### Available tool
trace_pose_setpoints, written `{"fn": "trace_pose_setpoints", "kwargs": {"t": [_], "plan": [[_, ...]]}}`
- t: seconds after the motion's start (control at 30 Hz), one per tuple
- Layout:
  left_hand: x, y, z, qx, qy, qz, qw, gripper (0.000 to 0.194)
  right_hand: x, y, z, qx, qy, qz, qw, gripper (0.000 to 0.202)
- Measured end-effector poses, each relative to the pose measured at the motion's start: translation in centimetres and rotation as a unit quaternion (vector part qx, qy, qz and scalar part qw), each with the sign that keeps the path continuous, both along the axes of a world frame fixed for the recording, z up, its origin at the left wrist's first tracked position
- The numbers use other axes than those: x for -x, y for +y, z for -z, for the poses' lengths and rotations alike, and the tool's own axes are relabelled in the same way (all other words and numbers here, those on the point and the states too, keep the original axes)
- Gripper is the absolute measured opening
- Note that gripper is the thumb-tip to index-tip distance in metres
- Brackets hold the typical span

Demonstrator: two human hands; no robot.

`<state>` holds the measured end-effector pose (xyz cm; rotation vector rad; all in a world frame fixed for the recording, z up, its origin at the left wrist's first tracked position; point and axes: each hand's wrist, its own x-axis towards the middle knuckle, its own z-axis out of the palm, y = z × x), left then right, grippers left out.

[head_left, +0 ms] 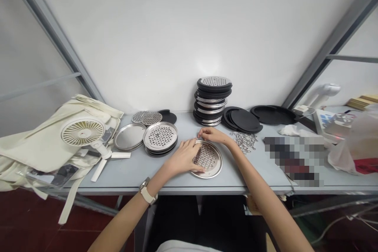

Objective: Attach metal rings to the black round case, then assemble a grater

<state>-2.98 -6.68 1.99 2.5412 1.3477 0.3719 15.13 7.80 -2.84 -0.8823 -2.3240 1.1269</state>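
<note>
A round metal grater plate (pixel 208 156) with a raised rim lies at the front middle of the table. My left hand (pixel 186 155) wraps over its left side, thumb at the near edge and fingers at the far left. At the plate's far edge, my right hand (pixel 215 134) has its fingers curled together; anything pinched in them is too small to make out. Just left of my left hand stands a stack of perforated grater discs (pixel 160 137) with black pieces beneath. Small metal clips (pixel 245 141) are heaped to the right of my right hand.
Behind the hands rises a tall stack of black rings and metal plates (pixel 211 100). Black round lids (pixel 243 119) and a black tray (pixel 274 114) lie right of it. Plain metal plates (pixel 129 137), a small fan (pixel 83 133) and a cream bag (pixel 38 138) are at left.
</note>
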Motion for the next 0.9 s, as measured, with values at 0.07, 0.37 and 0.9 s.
{"fn": "trace_pose_setpoints", "kwargs": {"t": [0.07,0.37,0.9], "plan": [[0.1,-0.7,-0.1,-0.013,-0.003,0.0,1.0,0.05,0.0,0.1,0.1,0.001,-0.001,0.0,1.0,0.022],[0.2,-1.5,-0.6,0.001,-0.009,0.042,0.999,0.022,0.0,0.1,0.2,0.0,-0.009,0.005,1.0,0.021],[0.2,-1.5,-0.6,-0.032,0.009,0.064,0.997,0.015,0.0,0.1,0.2,-0.005,-0.009,0.006,1.0,0.022]]}}
